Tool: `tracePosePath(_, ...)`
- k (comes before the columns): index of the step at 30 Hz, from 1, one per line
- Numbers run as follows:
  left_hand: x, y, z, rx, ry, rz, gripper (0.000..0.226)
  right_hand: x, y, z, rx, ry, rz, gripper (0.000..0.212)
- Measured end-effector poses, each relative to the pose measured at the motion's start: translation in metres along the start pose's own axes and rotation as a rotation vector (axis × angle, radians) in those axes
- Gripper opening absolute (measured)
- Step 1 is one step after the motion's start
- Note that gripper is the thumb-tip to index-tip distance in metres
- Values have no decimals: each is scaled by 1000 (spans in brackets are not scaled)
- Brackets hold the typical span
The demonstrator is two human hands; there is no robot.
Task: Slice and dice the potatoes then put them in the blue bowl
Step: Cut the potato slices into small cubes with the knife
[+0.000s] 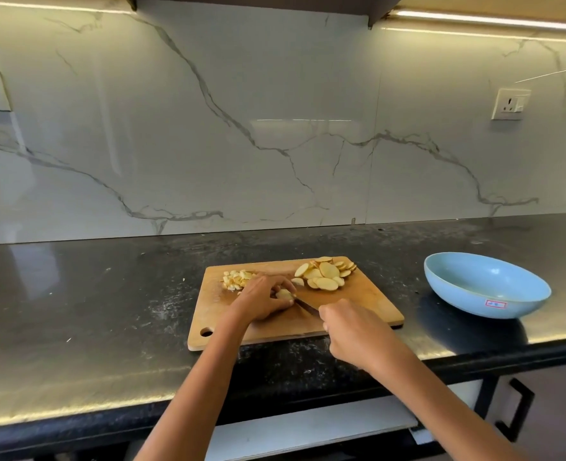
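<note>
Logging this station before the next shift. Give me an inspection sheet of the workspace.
Surface: black countertop, pale specks and smears; wooden cutting board on it.
Job's things: diced potato at the board's far left; potato slices at its far right; blue bowl right of the board, empty.
Clutter: nothing seen.
Hands: left hand holds a potato piece on the board; right hand grips the knife.
Cables: nothing seen.
Surroundings: marble backsplash; wall socket; cabinet handle.
</note>
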State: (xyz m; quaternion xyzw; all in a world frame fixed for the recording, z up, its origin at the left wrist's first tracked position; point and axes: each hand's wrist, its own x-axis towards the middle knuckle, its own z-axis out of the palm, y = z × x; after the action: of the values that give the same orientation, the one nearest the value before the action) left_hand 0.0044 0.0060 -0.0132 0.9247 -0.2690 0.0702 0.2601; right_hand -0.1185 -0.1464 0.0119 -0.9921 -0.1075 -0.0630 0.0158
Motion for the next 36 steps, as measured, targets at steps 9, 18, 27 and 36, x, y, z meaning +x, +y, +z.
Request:
tracePosePath(9, -3, -2, 1, -48, 10, -13, 30, 8, 12, -17, 67, 123, 87, 32)
tracePosePath(18, -5, -13, 5, -225, 170, -135, 48, 29, -17, 4, 100, 120, 94, 16)
tracePosePath(27, -3, -12, 6, -239, 183, -148, 46, 31, -33, 5, -47, 87, 50, 22)
tracePosePath(36, -4, -5, 2, -60, 65, -89, 26, 0, -18, 2, -35, 7, -9, 18)
